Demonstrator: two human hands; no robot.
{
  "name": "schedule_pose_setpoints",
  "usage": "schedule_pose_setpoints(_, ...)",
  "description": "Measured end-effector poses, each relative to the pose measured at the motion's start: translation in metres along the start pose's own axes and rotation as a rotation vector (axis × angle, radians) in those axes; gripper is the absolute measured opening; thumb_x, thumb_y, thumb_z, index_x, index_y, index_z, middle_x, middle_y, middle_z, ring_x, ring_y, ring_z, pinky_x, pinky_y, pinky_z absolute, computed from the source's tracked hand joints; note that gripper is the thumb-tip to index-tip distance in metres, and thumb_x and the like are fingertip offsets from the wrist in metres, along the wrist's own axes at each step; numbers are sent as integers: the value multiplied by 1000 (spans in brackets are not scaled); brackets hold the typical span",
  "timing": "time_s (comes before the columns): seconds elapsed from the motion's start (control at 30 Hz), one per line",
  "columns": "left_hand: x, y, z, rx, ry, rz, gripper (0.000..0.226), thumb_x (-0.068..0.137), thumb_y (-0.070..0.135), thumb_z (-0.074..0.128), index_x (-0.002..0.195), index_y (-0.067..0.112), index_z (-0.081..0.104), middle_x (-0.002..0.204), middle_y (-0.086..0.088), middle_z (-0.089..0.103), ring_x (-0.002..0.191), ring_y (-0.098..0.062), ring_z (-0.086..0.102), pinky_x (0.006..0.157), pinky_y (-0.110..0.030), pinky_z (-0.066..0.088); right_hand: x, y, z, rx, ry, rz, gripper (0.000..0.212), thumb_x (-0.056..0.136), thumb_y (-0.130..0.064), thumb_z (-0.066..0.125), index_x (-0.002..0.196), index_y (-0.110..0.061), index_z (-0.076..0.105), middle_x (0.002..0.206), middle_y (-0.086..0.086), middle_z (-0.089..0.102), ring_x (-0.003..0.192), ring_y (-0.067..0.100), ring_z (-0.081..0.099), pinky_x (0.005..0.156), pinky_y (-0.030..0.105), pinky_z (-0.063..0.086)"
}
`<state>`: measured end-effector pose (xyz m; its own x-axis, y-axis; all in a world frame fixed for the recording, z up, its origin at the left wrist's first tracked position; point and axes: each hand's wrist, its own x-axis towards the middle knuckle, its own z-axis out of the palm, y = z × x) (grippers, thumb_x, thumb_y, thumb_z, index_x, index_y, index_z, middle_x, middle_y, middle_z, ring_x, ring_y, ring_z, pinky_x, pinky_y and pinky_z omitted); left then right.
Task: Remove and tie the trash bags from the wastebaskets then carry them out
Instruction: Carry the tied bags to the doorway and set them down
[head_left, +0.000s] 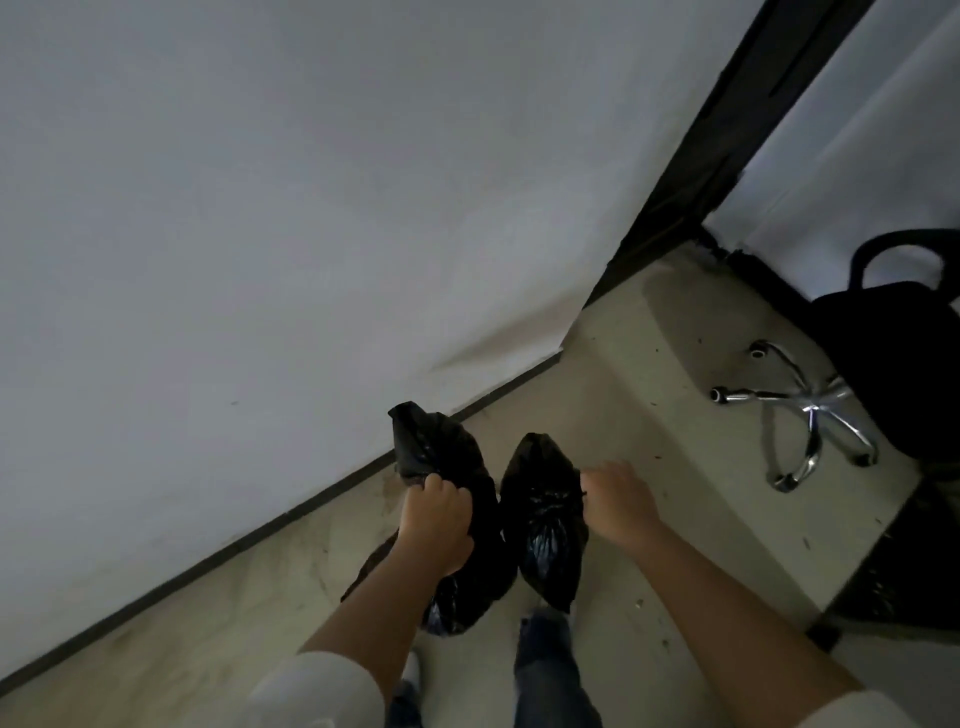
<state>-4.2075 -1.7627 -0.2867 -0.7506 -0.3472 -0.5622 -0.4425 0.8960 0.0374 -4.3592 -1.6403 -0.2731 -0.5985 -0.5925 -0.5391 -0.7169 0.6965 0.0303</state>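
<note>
head view, tilted, looking down at a pale floor (649, 467) beside a white wall (234, 208) with a dark baseboard (208, 558) running along its bottom edge. two black trash bags are hanging in front of the person, side by side and touching or nearly so, both off the floor as far as i can tell. the left hand (436, 519) is closing in a fist around the gathered neck of the left trash bag (431, 447), fingers wrapping the plastic, the loose top of the bag sticking up above the fist and the filled part hanging below the wrist. the right hand (615, 504) is sitting at the right edge of the right trash bag (545, 514), fingers curling and pinching something thin at the bag's tied knot, looks like a grip on the bag but the contact point is small and dark so not fully sure. the knot area on that bag is looking bunched. both forearms are bare, white sleeves (317, 691) showing at the bottom. blue jeans (545, 670) and a light shoe (413, 670) are showing under the bags. to the right, an office chair (893, 364) with a chrome star base (810, 415) is standing well apart from the bags. a dark door frame (727, 130) is running diagonally at upper right.
</note>
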Motion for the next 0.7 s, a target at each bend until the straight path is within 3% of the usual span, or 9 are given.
schedule_pose_setpoints(0.1, 57, 13, 1, -69, -89, -135, 25, 92, 27, 43, 107, 11, 55, 113, -8, 58, 108, -25, 51, 83, -31, 40, 72, 36, 2, -22, -41, -57, 38, 89, -6, 39, 57, -17, 23, 66, -3, 29, 110, 28, 47, 73, 29, 33)
schedule_pose_setpoints(0.17, 94, 22, 3, -84, -161, -237, 18, 93, 19, 42, 83, 12, 55, 87, -3, 56, 81, -20, 52, 73, -28, 34, 121, 56, 5, -65, -75, -130, 42, 88, -5, 39, 55, -20, 18, 62, -4, 22, 96, 27, 48, 69, 29, 29)
schedule_pose_setpoints(0.23, 131, 33, 5, -137, -218, -355, 30, 93, 13, 43, 63, 14, 38, 65, 0, 36, 60, -16, 35, 71, -25, 30, 167, 70, 7, -102, -92, -197, 42, 89, -5, 40, 55, -19, 19, 62, -2, 23, 79, 23, 43, 63, 28, 30)
schedule_pose_setpoints(0.27, 149, 38, 8, -167, -231, -409, 28, 93, 12, 43, 65, 14, 39, 63, 0, 33, 61, -15, 37, 70, -24, 31, 186, 77, 9, -123, -104, -220, 41, 90, -5, 39, 56, -19, 21, 62, -2, 25, 75, 21, 40, 61, 28, 31)
schedule_pose_setpoints(0.33, 180, 49, 15, -252, -259, -512, 13, 92, 14, 44, 82, 16, 52, 71, 1, 46, 79, -16, 52, 71, -24, 34, 218, 92, 13, -156, -120, -260, 29, 91, -5, 40, 63, -12, 39, 71, 1, 41, 86, 24, 45, 68, 32, 38)
schedule_pose_setpoints(0.43, 216, 65, 26, -417, -277, -694, 22, 92, 16, 44, 104, 13, 63, 99, -3, 64, 100, -21, 61, 79, -26, 45, 257, 114, 16, -198, -142, -282, 17, 91, -5, 41, 80, -6, 55, 88, 10, 57, 107, 32, 52, 71, 34, 40)
schedule_pose_setpoints(0.53, 242, 71, 33, -632, -263, -860, 25, 90, 18, 44, 102, 10, 64, 99, -5, 65, 97, -23, 63, 76, -28, 46, 289, 126, 21, -231, -153, -293, 20, 91, -6, 42, 100, -5, 60, 105, 14, 61, 109, 32, 52, 72, 35, 43)
schedule_pose_setpoints(0.63, 269, 74, 43, -879, -226, -997, 18, 87, 16, 46, 91, 9, 62, 96, -9, 64, 88, -25, 62, 71, -28, 45, 319, 136, 27, -260, -150, -307, 18, 91, -7, 42, 96, -6, 59, 93, 15, 56, 107, 32, 54, 69, 35, 41)
schedule_pose_setpoints(0.7, 283, 75, 51, -1016, -221, -1061, 13, 84, 13, 47, 76, 7, 54, 84, -10, 60, 78, -25, 57, 68, -27, 43, 336, 148, 30, -285, -146, -295, 19, 90, -6, 42, 96, -6, 60, 96, 16, 59, 106, 32, 54, 68, 34, 41)
